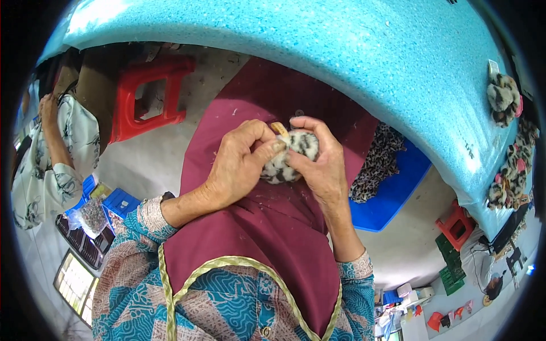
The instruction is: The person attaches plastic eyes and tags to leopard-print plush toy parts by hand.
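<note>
Overhead, a turquoise foam surface is arching above a red stool, while left hand and right hand are both gripping a spotted plush piece.

My one view is the head-worn fisheye, looking steeply down and close over the maroon apron, with the blue foam tabletop curving beyond the apron and floor bending at both sides.
</note>
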Demonstrator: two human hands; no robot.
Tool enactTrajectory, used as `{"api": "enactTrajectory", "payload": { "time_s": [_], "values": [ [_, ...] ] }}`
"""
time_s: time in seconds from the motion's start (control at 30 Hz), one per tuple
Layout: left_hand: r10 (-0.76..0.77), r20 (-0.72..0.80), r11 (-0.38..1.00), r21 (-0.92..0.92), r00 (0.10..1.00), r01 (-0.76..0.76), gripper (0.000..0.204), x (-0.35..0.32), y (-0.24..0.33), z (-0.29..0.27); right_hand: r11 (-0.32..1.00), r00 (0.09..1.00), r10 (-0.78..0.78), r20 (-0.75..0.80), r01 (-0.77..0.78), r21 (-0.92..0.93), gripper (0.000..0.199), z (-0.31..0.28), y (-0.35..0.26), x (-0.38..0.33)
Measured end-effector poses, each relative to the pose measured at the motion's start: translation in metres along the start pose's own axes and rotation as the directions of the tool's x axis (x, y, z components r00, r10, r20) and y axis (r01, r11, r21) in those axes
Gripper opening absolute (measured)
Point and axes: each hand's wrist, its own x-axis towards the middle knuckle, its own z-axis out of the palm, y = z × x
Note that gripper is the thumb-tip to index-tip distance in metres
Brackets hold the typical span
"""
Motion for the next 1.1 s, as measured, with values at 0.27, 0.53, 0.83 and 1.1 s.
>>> {"api": "enactTrajectory", "payload": {
  "time_s": [0.27,0.53,0.83,1.1],
  "values": [
    [0.353,0.077,0.905,0.224,0.932,-0.361,0.012,0.003,-0.011,-0.008,0.988,0.975,-0.067,0.212,0.095,-0.122,0.048,0.013,0.004,-0.007],
    [0.202,-0.002,0.974,0.102,0.979,-0.201,0.009,0.0,-0.02,-0.019,0.938,0.994,0.087,0.072,-0.107,0.331,0.036,0.005,0.001,-0.015],
    [0.198,-0.005,0.98,0.036,0.98,-0.197,0.024,-0.011,-0.009,-0.004,0.988,0.997,-0.015,-0.074,0.027,0.154,0.03,0.012,-0.003,-0.024],
    [0.142,-0.025,0.988,-0.05,0.99,-0.143,0.025,-0.011,-0.015,-0.002,0.857,0.923,-0.34,-0.179,0.226,-0.463,0.013,0.013,0.0,-0.036]
  ]
}}
